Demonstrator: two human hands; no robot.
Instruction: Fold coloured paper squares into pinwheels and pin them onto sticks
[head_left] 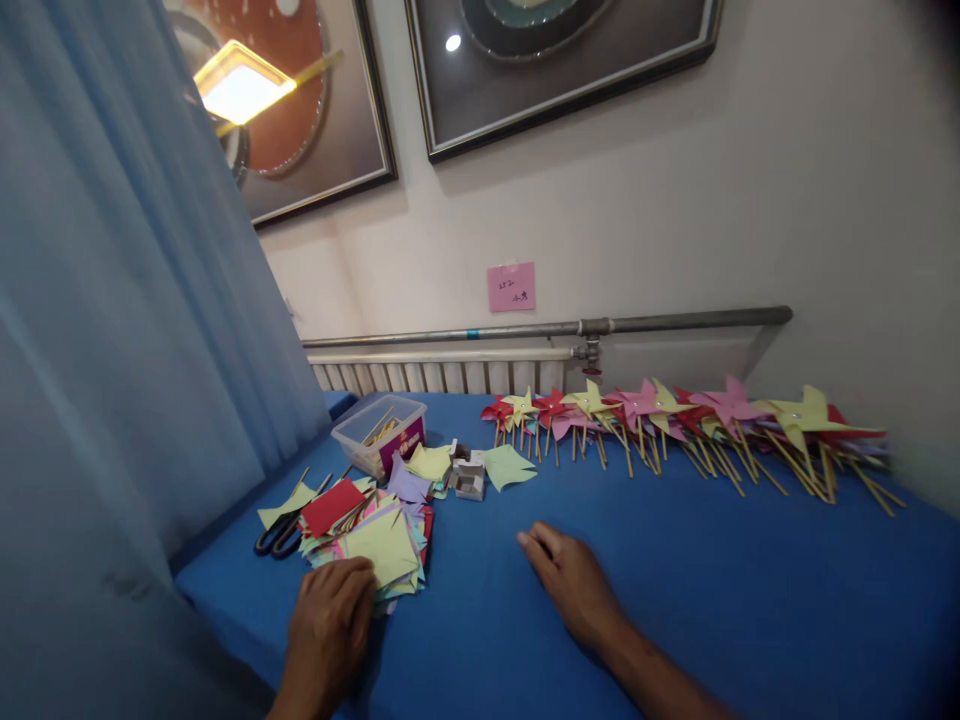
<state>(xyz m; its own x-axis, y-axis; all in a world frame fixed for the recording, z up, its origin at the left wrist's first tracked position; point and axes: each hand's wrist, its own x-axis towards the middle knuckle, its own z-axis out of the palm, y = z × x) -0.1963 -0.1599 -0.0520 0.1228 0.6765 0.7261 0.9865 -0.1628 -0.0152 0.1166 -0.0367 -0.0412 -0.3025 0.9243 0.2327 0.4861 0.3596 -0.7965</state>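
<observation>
Two hands (pixel 328 622) (pixel 574 588), one scissors (pixel 287 527), one tub (pixel 380 433)

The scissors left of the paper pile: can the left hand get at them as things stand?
Probably yes. The left hand rests on the pile at its near edge; the scissors lie close beside it on the blue table, handles bare, nothing between.

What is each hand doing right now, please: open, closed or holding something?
Left hand: fingers curled on the paper stack; grip cannot be told.
Right hand: open, flat on the blue table, holding nothing.

Left hand (pixel 330 620) on paper stack (pixel 382 548), right hand (pixel 574 585) flat on blue table (pixel 735 600)
</observation>
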